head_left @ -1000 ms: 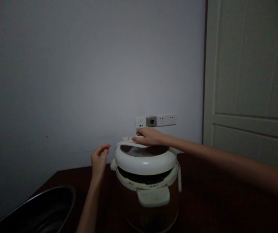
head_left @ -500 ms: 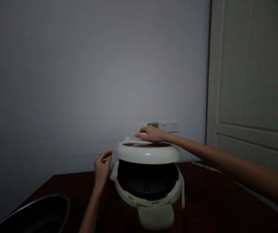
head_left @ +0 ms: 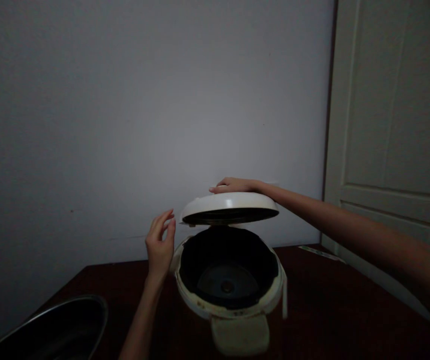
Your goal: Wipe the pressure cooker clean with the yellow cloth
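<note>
A white electric pressure cooker stands on the dark table with its lid raised and tilted back. The inside of the cooker is dark, with a small round piece in the middle of its floor. On top of the lid lies my right hand, its fingers curled round the handle there, which is mostly hidden. My left hand hovers left of the lid's edge, fingers loosely bent and thumb apart, with nothing in it. A small gap separates it from the lid.
At the lower left is a dark pan with a shiny rim, partly cut off. A wall rises behind the dark red table. To the right stands a panelled door. A flat strip lies at the table's back right.
My right hand has lifted the lid higher and tipped it back, so more of the cooker's inside shows. My left hand has risen slightly beside it. The wall sockets are now hidden.
</note>
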A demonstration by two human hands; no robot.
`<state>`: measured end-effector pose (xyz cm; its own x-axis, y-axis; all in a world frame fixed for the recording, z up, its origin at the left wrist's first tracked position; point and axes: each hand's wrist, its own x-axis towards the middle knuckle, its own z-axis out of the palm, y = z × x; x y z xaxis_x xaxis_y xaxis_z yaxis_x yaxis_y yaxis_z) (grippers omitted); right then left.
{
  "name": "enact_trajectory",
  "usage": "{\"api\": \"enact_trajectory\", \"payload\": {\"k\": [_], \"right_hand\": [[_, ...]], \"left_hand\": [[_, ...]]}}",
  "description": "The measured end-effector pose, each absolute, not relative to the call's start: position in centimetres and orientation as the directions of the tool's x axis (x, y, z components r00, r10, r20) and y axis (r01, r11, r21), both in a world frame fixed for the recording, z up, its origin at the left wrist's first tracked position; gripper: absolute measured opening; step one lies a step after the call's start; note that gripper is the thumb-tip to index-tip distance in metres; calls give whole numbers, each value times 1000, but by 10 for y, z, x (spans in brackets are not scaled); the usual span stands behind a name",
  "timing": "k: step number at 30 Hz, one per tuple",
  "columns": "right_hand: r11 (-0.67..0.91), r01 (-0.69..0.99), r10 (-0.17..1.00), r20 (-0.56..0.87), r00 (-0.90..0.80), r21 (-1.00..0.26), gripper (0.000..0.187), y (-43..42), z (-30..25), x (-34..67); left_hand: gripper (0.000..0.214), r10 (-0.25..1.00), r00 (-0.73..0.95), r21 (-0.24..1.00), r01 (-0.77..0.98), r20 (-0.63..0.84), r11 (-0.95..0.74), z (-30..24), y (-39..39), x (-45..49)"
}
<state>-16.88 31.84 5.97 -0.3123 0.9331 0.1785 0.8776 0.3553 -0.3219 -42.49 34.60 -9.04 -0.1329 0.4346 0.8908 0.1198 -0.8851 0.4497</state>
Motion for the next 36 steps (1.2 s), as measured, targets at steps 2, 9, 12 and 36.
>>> {"api": "enact_trajectory", "payload": {"k": [2,9,12,36], "right_hand": [[335,873,942,142,-304,-355,67,323,64,-168],[295,879,955,99,-278,-374,57,337,73,-167],[315,864,949,108,-297,-392,48,343,73,-164],[333,587,922,385,-39,-738,68,298,77,-72]], "left_hand": [[24,244,-90,257,191,966,-947,-68,342,-419],[24,-27,106,-41,132,994,-990,-31,345,-403],[25,29,132,11,137,991,-991,-29,345,-402],[31,326,99,317,98,940,-943,15,401,-393]]}}
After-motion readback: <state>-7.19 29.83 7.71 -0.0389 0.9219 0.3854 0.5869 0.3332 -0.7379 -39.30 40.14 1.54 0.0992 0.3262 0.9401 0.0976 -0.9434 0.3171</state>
